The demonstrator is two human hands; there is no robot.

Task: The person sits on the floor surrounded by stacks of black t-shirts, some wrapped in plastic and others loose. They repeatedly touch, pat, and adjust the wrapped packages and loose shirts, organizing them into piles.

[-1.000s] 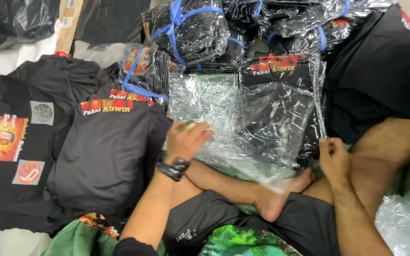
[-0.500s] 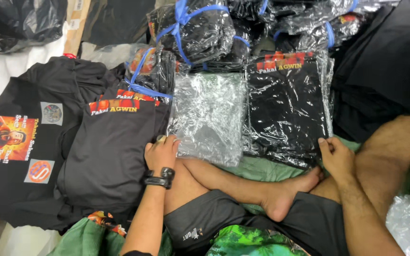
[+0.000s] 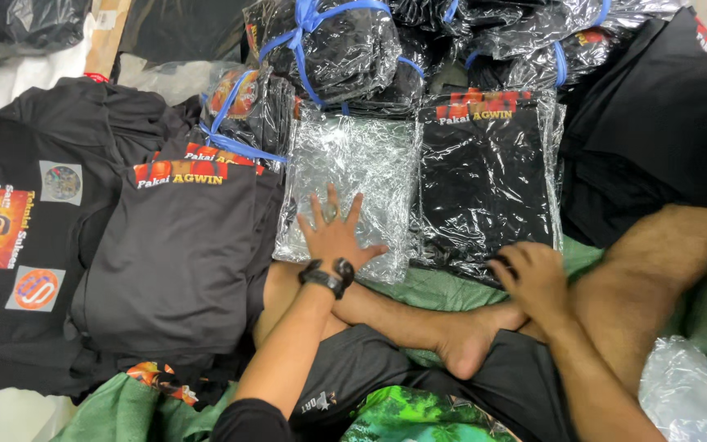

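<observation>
Left hand (image 3: 335,233) flat on crinkly clear plastic bags (image 3: 352,176).

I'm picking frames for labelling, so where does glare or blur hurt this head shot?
Head view: glare streaks across the empty clear bag under the left hand, hiding its surface; reflections also break up the bagged black shirt by the right hand and the tied bundles. The folded shirt pile is evenly lit and sharp; edges show slight wide-angle bending.
</observation>
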